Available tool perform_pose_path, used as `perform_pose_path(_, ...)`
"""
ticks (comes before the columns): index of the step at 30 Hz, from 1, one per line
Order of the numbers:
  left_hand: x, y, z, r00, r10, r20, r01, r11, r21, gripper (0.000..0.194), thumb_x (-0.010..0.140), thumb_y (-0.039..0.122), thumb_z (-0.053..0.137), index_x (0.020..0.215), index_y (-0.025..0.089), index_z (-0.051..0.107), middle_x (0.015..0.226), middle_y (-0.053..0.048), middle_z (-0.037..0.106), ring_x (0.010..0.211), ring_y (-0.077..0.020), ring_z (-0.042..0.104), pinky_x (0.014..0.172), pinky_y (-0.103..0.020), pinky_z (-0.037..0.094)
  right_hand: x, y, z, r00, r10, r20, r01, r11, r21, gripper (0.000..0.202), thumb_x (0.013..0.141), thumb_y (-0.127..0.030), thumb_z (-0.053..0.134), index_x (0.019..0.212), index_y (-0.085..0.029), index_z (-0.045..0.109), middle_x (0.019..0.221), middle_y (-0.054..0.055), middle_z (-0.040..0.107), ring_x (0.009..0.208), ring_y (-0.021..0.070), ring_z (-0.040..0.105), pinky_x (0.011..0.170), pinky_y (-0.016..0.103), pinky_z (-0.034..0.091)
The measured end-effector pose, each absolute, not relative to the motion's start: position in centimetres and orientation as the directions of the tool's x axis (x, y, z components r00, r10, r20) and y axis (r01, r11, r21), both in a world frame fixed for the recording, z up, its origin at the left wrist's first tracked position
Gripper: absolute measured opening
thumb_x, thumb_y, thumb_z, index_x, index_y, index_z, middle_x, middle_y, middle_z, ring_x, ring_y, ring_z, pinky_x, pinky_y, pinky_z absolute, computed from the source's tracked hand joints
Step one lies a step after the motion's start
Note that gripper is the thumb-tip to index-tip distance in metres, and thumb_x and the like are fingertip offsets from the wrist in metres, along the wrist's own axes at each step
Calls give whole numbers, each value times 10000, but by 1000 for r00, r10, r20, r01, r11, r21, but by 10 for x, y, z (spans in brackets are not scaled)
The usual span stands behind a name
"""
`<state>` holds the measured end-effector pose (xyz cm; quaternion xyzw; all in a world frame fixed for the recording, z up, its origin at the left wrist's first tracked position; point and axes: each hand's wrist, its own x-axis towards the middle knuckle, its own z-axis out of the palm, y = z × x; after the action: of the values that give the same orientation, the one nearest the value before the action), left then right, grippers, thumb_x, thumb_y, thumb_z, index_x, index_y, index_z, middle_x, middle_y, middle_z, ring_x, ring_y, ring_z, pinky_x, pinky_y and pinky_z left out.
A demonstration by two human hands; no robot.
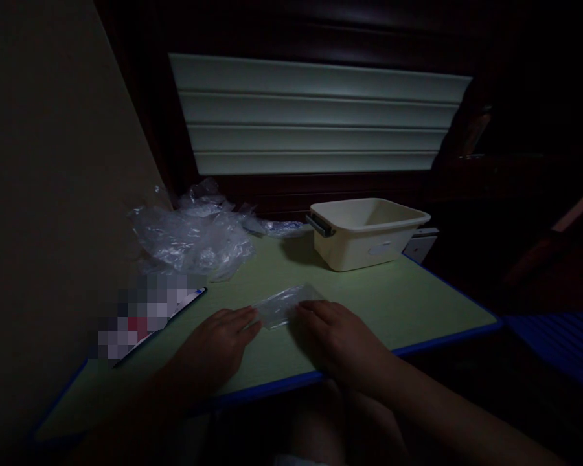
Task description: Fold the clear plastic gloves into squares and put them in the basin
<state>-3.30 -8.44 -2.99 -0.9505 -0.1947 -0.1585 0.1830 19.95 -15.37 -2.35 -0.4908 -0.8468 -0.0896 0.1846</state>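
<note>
A small clear plastic bag (282, 307) lies nearly flat on the pale green tabletop (272, 362), between my two hands. My left hand (222, 343) has its fingertips and thumb closed at the bag's left edge. Across the bag's right part come the fingers of my right hand (337, 333), bent together and pressed onto the plastic; they are slightly blurred and cover that end. Dim light hides any finer detail of the bag.
A heap of crumpled clear plastic bags (194, 233) sits at the back left. In front of it lies a flat device with a blurred-out screen (146, 323). A cream plastic basin (369, 243) with a dark handle stands back right, near a white box (422, 244). Blue edging (442, 336) borders the table.
</note>
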Motion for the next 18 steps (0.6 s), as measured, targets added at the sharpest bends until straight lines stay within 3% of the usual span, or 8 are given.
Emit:
perform_pose_path(5, -30, -90, -24, 845, 295, 445, 437, -861, -260, 384, 736, -15, 370, 992, 90, 636, 961, -128, 678, 862, -229, 630, 732, -375, 527, 178, -140, -24, -417, 811, 411, 821, 530, -214, 324, 878, -228, 435, 1123, -82, 591, 1159, 166, 603, 1071, 246, 550, 910, 370, 446)
perform_pose_path(8, -27, -93, -18, 819, 278, 501, 436, -870, -230, 381, 745, -17, 350, 1004, 75, 614, 914, -123, 677, 791, -215, 625, 699, -358, 527, 193, -135, -26, -452, 793, 409, 785, 571, -240, 303, 886, -191, 421, 1120, -117, 598, 1166, 128, 609, 1105, 206, 533, 974, 359, 389)
perform_pose_path(11, -25, -92, -15, 795, 274, 540, 443, -872, -209, 393, 760, -13, 319, 1026, 64, 597, 970, -138, 664, 854, -218, 615, 745, -357, 519, 213, -130, -27, -540, 755, 373, 714, 645, -273, 319, 870, -128, 431, 1147, -161, 586, 1210, 94, 592, 1153, 210, 502, 1026, 437, 312)
perform_pose_path(14, -22, -86, -19, 836, 260, 483, 390, -901, -189, 425, 746, -20, 313, 1059, 68, 586, 1069, -136, 640, 987, -215, 584, 828, -350, 500, 225, -123, -27, -611, 713, 343, 644, 700, -309, 355, 836, -54, 438, 1118, -192, 603, 1211, 68, 598, 1209, 225, 452, 1027, 488, 291)
perform_pose_path(18, -17, -78, -26, 909, 203, 365, 263, -957, -121, 416, 740, 3, 363, 1086, 86, 580, 1168, -131, 595, 1100, -210, 525, 918, -353, 455, 230, -117, -32, -598, 671, 439, 596, 738, -318, 320, 840, -54, 456, 1052, -211, 636, 1164, 63, 628, 1169, 197, 495, 1010, 419, 347)
